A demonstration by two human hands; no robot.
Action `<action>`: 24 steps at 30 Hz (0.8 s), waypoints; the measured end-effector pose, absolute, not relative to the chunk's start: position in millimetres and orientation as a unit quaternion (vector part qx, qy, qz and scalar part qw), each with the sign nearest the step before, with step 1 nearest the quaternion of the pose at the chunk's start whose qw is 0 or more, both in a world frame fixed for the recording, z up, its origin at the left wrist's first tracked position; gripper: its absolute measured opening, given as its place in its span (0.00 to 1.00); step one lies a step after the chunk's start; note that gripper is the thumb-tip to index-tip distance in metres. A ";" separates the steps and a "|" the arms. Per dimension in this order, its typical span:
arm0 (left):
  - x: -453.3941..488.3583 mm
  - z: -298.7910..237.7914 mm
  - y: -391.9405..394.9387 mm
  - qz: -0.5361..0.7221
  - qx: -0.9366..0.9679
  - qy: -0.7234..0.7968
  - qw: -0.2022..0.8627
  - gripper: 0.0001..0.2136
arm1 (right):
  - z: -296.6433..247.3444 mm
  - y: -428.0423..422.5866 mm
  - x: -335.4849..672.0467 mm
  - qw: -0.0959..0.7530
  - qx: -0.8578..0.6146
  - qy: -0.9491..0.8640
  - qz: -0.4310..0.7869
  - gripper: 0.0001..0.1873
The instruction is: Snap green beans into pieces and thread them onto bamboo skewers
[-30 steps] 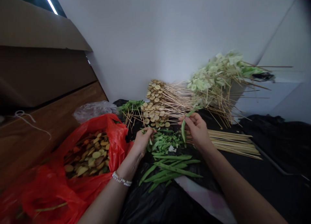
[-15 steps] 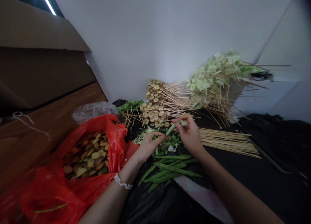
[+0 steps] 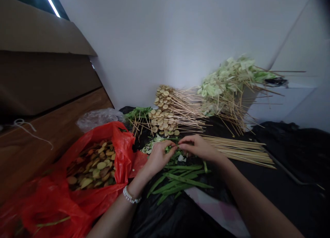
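The fingertips of my left hand and my right hand are pinched and almost meet. Between them shows a thin green bit, too small to tell. A green bean pokes down from under my right hand, its upper part hidden by the fingers. Just below the hands, several long green beans lie in a loose pile on black plastic. Green trimmings and chopped pale scraps are scattered beneath my fingers.
Bare skewers lie to the right. Farther back are skewered potato slices, skewered green beans and skewered cabbage by the wall. A red plastic bag of sliced vegetables stands left, before a clear bag.
The bean held up between both hands has dropped below my right hand. My right hand has turned palm-down and lowered, and both sets of fingertips have come together.
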State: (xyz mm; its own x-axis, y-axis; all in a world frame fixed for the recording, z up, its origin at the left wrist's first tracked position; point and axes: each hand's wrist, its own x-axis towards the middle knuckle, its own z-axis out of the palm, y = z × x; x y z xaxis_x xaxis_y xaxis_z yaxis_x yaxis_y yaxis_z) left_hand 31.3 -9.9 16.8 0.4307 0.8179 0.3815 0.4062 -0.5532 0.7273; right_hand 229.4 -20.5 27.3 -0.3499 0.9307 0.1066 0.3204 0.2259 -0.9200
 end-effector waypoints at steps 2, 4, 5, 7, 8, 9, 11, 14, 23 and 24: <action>30.8 16.7 -9.7 0.368 0.802 0.386 0.270 0.07 | 25.5 -23.0 225.0 0.300 -0.456 -0.779 0.310 0.12; 29.2 16.7 -8.8 0.357 0.806 0.387 0.271 0.08 | 23.1 -24.9 222.1 0.265 -0.460 -0.822 0.205 0.12; 28.0 16.7 -8.2 0.348 0.809 0.385 0.276 0.08 | 22.0 -25.7 221.3 0.250 -0.463 -0.833 0.171 0.12; 25.2 16.7 -6.8 0.327 0.815 0.381 0.288 0.09 | 20.6 -27.5 220.1 0.216 -0.469 -0.846 0.131 0.10; 23.8 16.8 -6.1 0.316 0.818 0.379 0.294 0.10 | 20.3 -28.5 219.3 0.202 -0.471 -0.850 0.119 0.09; 22.5 17.0 -5.2 0.309 0.819 0.377 0.302 0.11 | 20.2 -29.6 218.3 0.191 -0.474 -0.853 0.110 0.08; 20.8 17.6 -3.7 0.310 0.803 0.374 0.345 0.12 | 20.1 -31.7 214.7 0.183 -0.482 -0.851 0.101 0.09; 21.3 19.3 -3.1 0.334 0.724 0.381 0.468 0.14 | 18.6 -34.7 205.3 0.208 -0.506 -0.832 0.091 0.11; 32.1 18.6 -10.1 0.416 0.507 0.358 0.664 0.16 | 7.1 -41.4 181.8 0.366 -0.541 -0.749 0.105 0.14; 32.7 18.0 -10.4 0.419 0.500 0.354 0.670 0.16 | 6.4 -41.4 181.0 0.384 -0.540 -0.739 0.123 0.14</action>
